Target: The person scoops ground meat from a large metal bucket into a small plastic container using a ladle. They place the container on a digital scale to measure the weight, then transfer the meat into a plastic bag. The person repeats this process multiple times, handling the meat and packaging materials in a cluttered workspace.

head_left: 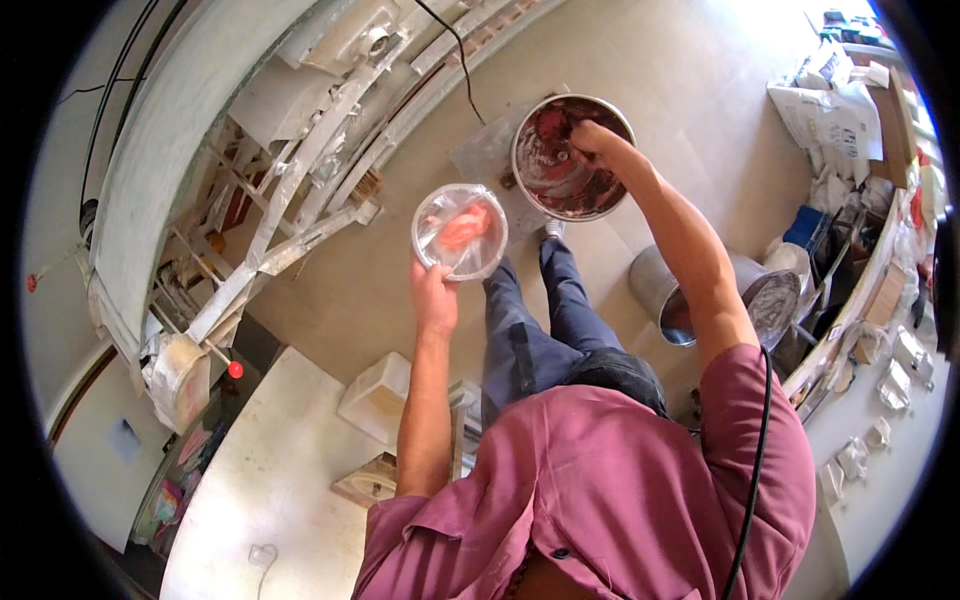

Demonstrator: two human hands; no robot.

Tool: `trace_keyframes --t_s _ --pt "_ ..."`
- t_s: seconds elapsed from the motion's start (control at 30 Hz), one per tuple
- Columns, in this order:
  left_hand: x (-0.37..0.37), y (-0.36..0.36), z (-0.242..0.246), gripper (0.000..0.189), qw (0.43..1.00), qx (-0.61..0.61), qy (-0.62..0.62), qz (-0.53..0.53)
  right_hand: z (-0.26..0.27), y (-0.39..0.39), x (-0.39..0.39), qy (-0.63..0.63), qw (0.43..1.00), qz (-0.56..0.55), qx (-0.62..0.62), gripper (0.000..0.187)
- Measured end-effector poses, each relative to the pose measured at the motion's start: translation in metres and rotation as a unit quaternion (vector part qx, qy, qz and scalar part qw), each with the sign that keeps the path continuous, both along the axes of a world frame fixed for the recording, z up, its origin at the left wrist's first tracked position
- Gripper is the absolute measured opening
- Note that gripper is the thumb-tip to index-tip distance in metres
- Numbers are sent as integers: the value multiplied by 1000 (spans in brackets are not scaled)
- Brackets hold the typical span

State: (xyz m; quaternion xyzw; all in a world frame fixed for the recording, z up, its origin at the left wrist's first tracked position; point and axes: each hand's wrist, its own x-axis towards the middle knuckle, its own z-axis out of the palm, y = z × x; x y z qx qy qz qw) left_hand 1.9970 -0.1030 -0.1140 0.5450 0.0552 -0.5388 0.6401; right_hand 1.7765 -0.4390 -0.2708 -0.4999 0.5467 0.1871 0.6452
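Note:
My left hand [435,296] grips the near rim of a round tub [497,255] lined with clear plastic film. A lump of pinkish-red soft material [465,226] lies on the film inside it. To the right and farther off stands a large round metal pot [518,169], its inner wall and bottom smeared with dark red and pink matter. My right hand [589,142] reaches down into this pot near its far right side. The fingers are bent and partly hidden, so whether they hold anything cannot be told.
A metal frame [300,165] with white-crusted bars runs along the left, beside a pale tabletop [262,450]. Metal cylindrical containers [645,281] lie or stand by my right arm. White sacks [832,120] and a cluttered shelf edge [855,322] line the right side.

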Motion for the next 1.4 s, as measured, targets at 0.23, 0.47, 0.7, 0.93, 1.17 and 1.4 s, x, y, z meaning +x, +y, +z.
trace_keyframes --t_s 0.23,0.47,0.7,0.93,1.17,1.4 --pt "-3 15 -21 76 998 47 4 30 69 42 12 -70 948 258 -175 20" --pt "-4 15 -22 77 1000 22 14 11 63 5 -37 -2 864 299 -406 33" --pt "-5 22 -24 79 1000 3 2 27 50 33 -8 147 796 459 -366 18" --pt "-6 29 -33 80 999 10 14 44 -4 31 -37 130 895 426 -26 19" --pt "-2 34 -39 79 999 19 19 42 13 55 -19 74 976 -72 191 15" --pt "-2 28 -40 79 999 5 7 44 -44 47 -7 -64 963 259 -37 19"
